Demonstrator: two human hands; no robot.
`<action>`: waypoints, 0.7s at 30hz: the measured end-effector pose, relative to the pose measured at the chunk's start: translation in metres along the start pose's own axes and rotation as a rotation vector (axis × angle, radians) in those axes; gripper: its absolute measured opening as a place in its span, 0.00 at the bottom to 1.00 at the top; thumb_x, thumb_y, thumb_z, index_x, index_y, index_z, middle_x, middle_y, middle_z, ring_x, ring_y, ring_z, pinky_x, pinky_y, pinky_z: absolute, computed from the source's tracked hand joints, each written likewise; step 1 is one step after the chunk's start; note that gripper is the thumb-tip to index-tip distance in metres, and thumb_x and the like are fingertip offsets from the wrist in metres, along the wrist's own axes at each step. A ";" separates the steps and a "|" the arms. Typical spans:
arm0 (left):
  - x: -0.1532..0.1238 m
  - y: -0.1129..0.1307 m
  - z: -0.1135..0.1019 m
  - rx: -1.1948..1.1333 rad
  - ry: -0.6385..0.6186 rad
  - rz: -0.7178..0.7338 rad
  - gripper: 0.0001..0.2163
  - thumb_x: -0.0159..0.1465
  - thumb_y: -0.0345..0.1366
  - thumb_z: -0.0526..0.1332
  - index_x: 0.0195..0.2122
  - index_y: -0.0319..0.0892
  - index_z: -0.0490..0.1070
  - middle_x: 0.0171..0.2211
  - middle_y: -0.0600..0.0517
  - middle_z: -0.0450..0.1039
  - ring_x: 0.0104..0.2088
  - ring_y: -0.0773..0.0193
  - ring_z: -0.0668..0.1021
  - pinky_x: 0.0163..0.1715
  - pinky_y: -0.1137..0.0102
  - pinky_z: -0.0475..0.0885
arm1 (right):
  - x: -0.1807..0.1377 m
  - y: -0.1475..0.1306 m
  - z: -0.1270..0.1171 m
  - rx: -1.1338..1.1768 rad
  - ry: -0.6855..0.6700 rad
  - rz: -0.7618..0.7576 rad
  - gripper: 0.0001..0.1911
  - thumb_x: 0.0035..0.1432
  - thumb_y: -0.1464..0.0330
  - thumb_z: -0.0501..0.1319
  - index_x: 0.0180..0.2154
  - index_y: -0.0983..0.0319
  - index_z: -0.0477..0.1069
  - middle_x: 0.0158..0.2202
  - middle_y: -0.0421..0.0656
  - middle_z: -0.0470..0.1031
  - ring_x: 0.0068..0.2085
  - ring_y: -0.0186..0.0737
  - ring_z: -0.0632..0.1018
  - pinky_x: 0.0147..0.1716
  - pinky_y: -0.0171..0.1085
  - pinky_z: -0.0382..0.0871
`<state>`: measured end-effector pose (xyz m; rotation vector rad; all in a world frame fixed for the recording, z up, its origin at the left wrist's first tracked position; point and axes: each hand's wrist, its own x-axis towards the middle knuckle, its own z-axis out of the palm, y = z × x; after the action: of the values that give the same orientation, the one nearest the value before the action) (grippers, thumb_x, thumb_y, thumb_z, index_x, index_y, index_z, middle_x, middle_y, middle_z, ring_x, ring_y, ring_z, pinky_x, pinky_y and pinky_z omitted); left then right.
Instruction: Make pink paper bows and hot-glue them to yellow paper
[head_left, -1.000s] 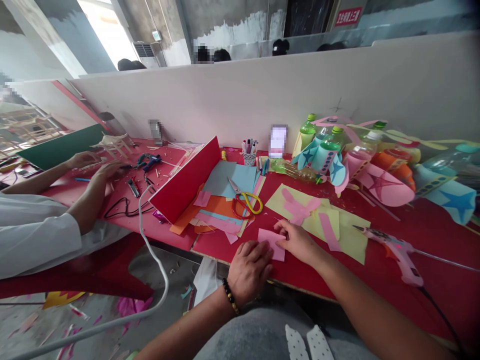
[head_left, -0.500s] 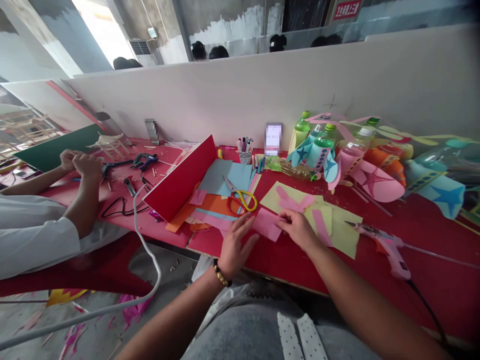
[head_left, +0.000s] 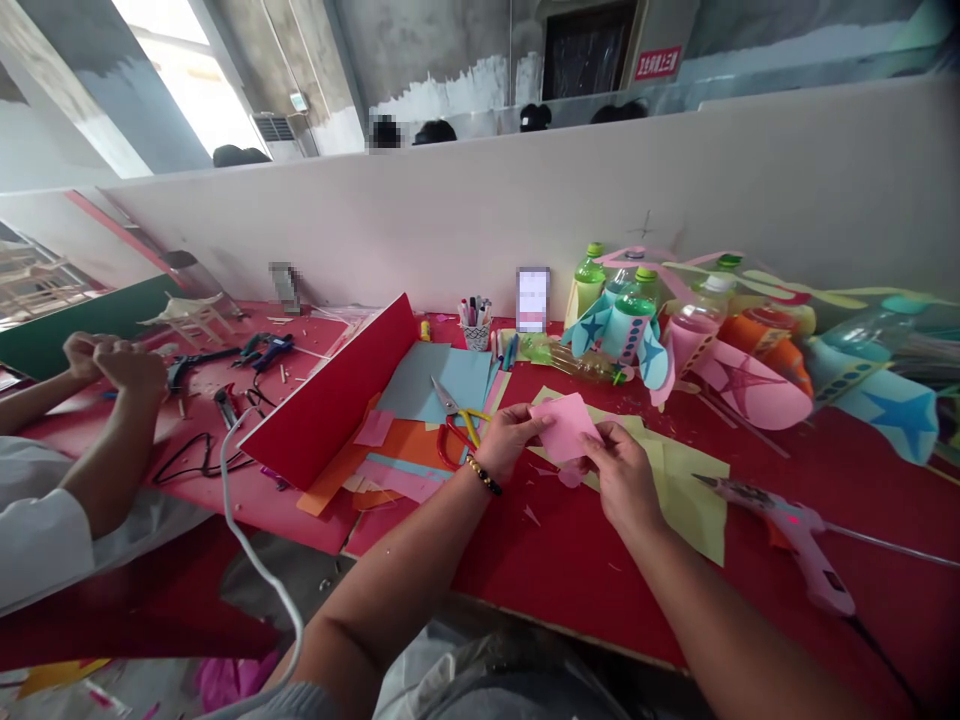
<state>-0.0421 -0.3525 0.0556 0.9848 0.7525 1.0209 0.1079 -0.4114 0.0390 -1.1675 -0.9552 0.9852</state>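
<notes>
A small pink piece of paper (head_left: 564, 428) is raised above the table between my two hands. My left hand (head_left: 511, 440) pinches its left edge, and my right hand (head_left: 619, 466) pinches its lower right corner. Just left of my left hand lie scissors (head_left: 459, 424) with red and yellow handles, on sheets of blue paper (head_left: 420, 380) and orange paper (head_left: 420, 447). Pale yellow sheets (head_left: 694, 490) lie under and beside my right hand. Pink paper scraps (head_left: 571, 474) show below the held piece.
A pink hot glue gun (head_left: 795, 525) lies at right with its cord. Decorated bottle planes (head_left: 720, 340) stand at the back right. A phone (head_left: 532, 300) and a pen cup (head_left: 475, 325) stand by the partition. Beyond a red board (head_left: 330, 395), a co-worker's hands (head_left: 116, 362) are closed together.
Both hands have lifted the pink paper off the table. My left hand, open beside it before, now pinches its edge. The camera view has shifted slightly.
</notes>
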 end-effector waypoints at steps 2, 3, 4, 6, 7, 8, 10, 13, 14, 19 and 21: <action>-0.002 -0.003 -0.003 0.009 0.014 -0.009 0.19 0.44 0.44 0.73 0.25 0.34 0.69 0.24 0.53 0.71 0.24 0.70 0.73 0.28 0.71 0.70 | 0.000 0.001 0.001 -0.010 -0.023 0.024 0.14 0.50 0.58 0.66 0.30 0.61 0.67 0.23 0.37 0.70 0.22 0.34 0.71 0.23 0.34 0.66; -0.003 -0.004 -0.004 0.020 0.019 -0.013 0.19 0.44 0.44 0.73 0.25 0.34 0.69 0.23 0.53 0.71 0.23 0.70 0.72 0.27 0.72 0.70 | 0.000 0.001 0.001 -0.020 -0.034 0.031 0.14 0.50 0.58 0.66 0.31 0.61 0.68 0.25 0.38 0.71 0.22 0.34 0.71 0.22 0.34 0.66; -0.004 -0.004 -0.004 0.032 0.021 -0.017 0.19 0.44 0.44 0.73 0.25 0.34 0.69 0.23 0.52 0.71 0.23 0.71 0.72 0.26 0.72 0.69 | 0.001 0.001 0.001 -0.035 -0.043 0.032 0.14 0.51 0.57 0.65 0.31 0.61 0.69 0.25 0.38 0.72 0.23 0.34 0.71 0.22 0.33 0.66; -0.005 -0.004 -0.006 0.052 0.017 -0.018 0.20 0.43 0.45 0.73 0.24 0.34 0.70 0.22 0.52 0.71 0.22 0.71 0.72 0.26 0.73 0.69 | 0.001 0.000 0.000 -0.076 -0.052 0.015 0.14 0.51 0.56 0.64 0.31 0.61 0.70 0.25 0.38 0.71 0.23 0.35 0.71 0.22 0.33 0.66; -0.005 -0.004 -0.006 0.060 0.010 -0.017 0.20 0.43 0.45 0.73 0.25 0.33 0.70 0.22 0.52 0.71 0.22 0.71 0.72 0.25 0.73 0.68 | 0.001 -0.001 -0.001 -0.097 -0.052 0.001 0.15 0.51 0.56 0.64 0.30 0.61 0.70 0.24 0.38 0.71 0.23 0.34 0.70 0.21 0.33 0.65; -0.005 -0.004 -0.006 0.065 0.003 -0.014 0.20 0.43 0.45 0.73 0.25 0.33 0.71 0.22 0.52 0.71 0.23 0.71 0.72 0.25 0.73 0.68 | 0.001 -0.001 -0.002 -0.117 -0.052 -0.010 0.15 0.51 0.55 0.64 0.29 0.61 0.70 0.22 0.38 0.69 0.22 0.34 0.69 0.21 0.33 0.64; -0.005 -0.005 -0.007 0.073 -0.012 -0.009 0.20 0.43 0.46 0.73 0.26 0.33 0.72 0.23 0.52 0.72 0.23 0.71 0.72 0.26 0.73 0.68 | 0.001 -0.003 -0.004 -0.149 -0.044 -0.024 0.16 0.51 0.55 0.65 0.26 0.61 0.69 0.20 0.37 0.67 0.21 0.33 0.67 0.20 0.33 0.63; -0.005 -0.007 -0.009 0.080 -0.021 0.002 0.20 0.43 0.46 0.73 0.25 0.33 0.72 0.23 0.52 0.71 0.23 0.71 0.71 0.26 0.73 0.68 | 0.000 -0.005 -0.005 -0.173 -0.019 -0.021 0.17 0.50 0.55 0.65 0.24 0.61 0.69 0.17 0.36 0.66 0.19 0.33 0.68 0.18 0.33 0.63; -0.005 -0.007 -0.009 0.085 -0.022 0.004 0.20 0.43 0.46 0.73 0.25 0.33 0.72 0.22 0.52 0.71 0.23 0.71 0.71 0.26 0.73 0.67 | 0.000 -0.005 -0.005 -0.175 -0.012 -0.018 0.17 0.49 0.55 0.66 0.24 0.61 0.69 0.17 0.36 0.66 0.18 0.34 0.68 0.18 0.33 0.63; -0.005 -0.008 -0.009 0.101 -0.015 0.008 0.20 0.43 0.46 0.73 0.25 0.33 0.71 0.22 0.52 0.70 0.22 0.71 0.71 0.25 0.73 0.67 | -0.001 -0.004 -0.004 -0.160 -0.012 -0.013 0.17 0.49 0.55 0.66 0.23 0.61 0.68 0.16 0.36 0.66 0.18 0.34 0.68 0.18 0.33 0.64; -0.004 -0.008 -0.010 0.105 -0.012 0.006 0.20 0.43 0.46 0.73 0.25 0.33 0.71 0.22 0.52 0.70 0.22 0.71 0.71 0.25 0.73 0.67 | 0.000 -0.003 -0.004 -0.161 -0.014 -0.020 0.17 0.49 0.55 0.66 0.23 0.61 0.68 0.16 0.36 0.66 0.18 0.35 0.68 0.18 0.34 0.65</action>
<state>-0.0493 -0.3551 0.0445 1.0833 0.7997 0.9878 0.1116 -0.4129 0.0411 -1.2842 -1.0708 0.9144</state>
